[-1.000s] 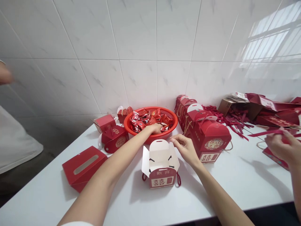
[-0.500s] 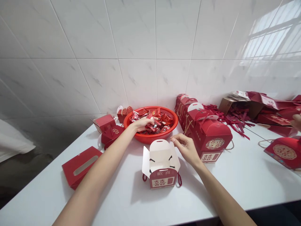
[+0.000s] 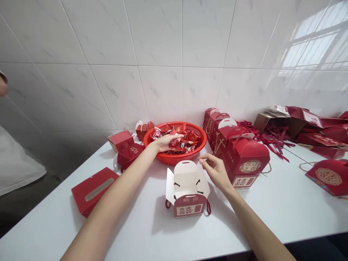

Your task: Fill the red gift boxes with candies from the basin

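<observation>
A red plastic basket (image 3: 176, 159) holds a heap of red-wrapped candies (image 3: 191, 137). My left hand (image 3: 165, 143) reaches into it, fingers stretched out over the candies and touching the heap; the palm side is partly hidden. In front of the basket stands a small red gift box (image 3: 190, 209) with its top flaps open and white inside. Dark cord ends show through its inner walls, and red cord handles hang at both sides. My right hand (image 3: 216, 170) pinches the right flap of this box near its far corner, thumb and forefinger together.
Filled-looking red gift boxes (image 3: 244, 156) stand in a row on the right, with red ribbons (image 3: 272, 141) behind. Another red box (image 3: 328, 175) lies at far right. Smaller red boxes (image 3: 122, 140) and a windowed red box (image 3: 94, 190) lie left. A person (image 3: 19, 163) stands at left.
My left hand's fingers have straightened and spread over the candies. My right hand stays at the box. The person at left shows more; a hand at the far right has left view.
</observation>
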Demonstrator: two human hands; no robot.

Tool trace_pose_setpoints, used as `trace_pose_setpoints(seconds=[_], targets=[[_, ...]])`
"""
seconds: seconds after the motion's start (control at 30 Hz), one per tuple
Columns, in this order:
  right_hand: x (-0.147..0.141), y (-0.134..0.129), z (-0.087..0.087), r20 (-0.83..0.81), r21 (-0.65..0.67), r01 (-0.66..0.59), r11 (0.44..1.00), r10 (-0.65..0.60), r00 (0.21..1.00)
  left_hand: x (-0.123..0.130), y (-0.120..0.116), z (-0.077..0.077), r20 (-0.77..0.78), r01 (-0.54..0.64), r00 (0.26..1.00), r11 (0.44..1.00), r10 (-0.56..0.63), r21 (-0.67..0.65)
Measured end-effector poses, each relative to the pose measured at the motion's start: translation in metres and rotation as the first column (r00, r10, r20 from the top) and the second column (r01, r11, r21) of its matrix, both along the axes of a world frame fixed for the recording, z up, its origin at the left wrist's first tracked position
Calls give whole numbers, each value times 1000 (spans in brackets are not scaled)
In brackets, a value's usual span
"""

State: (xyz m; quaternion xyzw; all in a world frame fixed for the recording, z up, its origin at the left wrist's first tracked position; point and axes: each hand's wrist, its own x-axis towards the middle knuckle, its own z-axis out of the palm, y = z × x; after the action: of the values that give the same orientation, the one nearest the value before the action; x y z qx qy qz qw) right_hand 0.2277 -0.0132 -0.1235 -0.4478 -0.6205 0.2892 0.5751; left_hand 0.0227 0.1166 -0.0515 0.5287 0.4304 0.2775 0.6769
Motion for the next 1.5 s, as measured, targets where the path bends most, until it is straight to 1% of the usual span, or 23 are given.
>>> trace_pose_setpoints(seconds=[0.1,0.17,0.27,0.37,0.53,0.6,0.67,0.73,0.77,0.87,0.9,0.93,1.0,1.03,1.07,1.13,1.2,1.23,1.3,1.33,1.37,1.43,1.5], targets=[[0,0,0,-9,-6,-4,1000,4,1000,-1,-1,1,13,45,999,998,-45,-39],[0,-1,0,-18,-12,-6,1000,6,1000,-2,-1,2,13,69,998,997,-69,-28],[0,0,0,-45,-15,-10,1000,10,999,0,-5,1,19,86,996,995,-87,41],[-1,0,1,-84,-12,-22,1000,21,996,4,-13,3,41,147,988,983,-152,106],[-3,-5,8,-195,-11,-70,998,66,979,13,-31,13,47,284,954,941,-297,185],[-2,-9,11,-236,11,-128,992,127,963,14,-37,19,16,345,934,913,-357,219],[0,-13,12,-236,31,-213,977,214,948,11,-41,27,-49,425,903,868,-428,256],[1,-15,12,-207,40,-281,959,283,937,7,-46,36,-150,530,847,799,-509,282],[2,-15,12,-184,42,-300,953,303,935,4,-48,42,-213,595,804,752,-555,283],[4,-14,11,-111,46,-333,942,336,935,-1,-55,57,-411,768,637,583,-652,266],[5,-14,11,-89,43,-341,939,343,935,-2,-58,60,-480,809,580,532,-658,250],[5,-13,11,-71,37,-344,938,346,935,-1,-61,63,-543,840,529,493,-652,227],[6,-13,12,-42,22,-345,938,345,937,1,-69,65,-648,878,437,451,-623,159],[6,-13,12,-32,16,-344,939,345,938,2,-72,64,-685,887,397,448,-611,115],[7,-13,12,-27,12,-346,938,346,938,4,-76,64,-710,888,366,455,-601,72],[7,-14,13,-24,11,-352,936,352,936,7,-81,62,-737,872,337,489,-587,9],[7,-14,12,-20,15,-353,935,353,935,8,-84,62,-750,853,327,521,-575,-27],[7,-14,12,-16,17,-352,936,352,936,8,-84,62,-759,851,326,525,-564,-25],[7,-13,12,-2,24,-343,939,343,939,6,-81,65,-783,858,345,512,-518,40],[7,-13,11,7,29,-335,942,335,942,5,-77,66,-792,858,374,504,-483,97],[7,-13,11,17,35,-327,944,327,945,3,-73,66,-796,846,420,505,-435,170],[7,-13,10,32,42,-310,950,309,951,2,-59,65,-783,776,543,538,-305,328],[6,-13,10,43,43,-296,954,294,955,4,-43,58,-748,675,645,574,-156,463]])
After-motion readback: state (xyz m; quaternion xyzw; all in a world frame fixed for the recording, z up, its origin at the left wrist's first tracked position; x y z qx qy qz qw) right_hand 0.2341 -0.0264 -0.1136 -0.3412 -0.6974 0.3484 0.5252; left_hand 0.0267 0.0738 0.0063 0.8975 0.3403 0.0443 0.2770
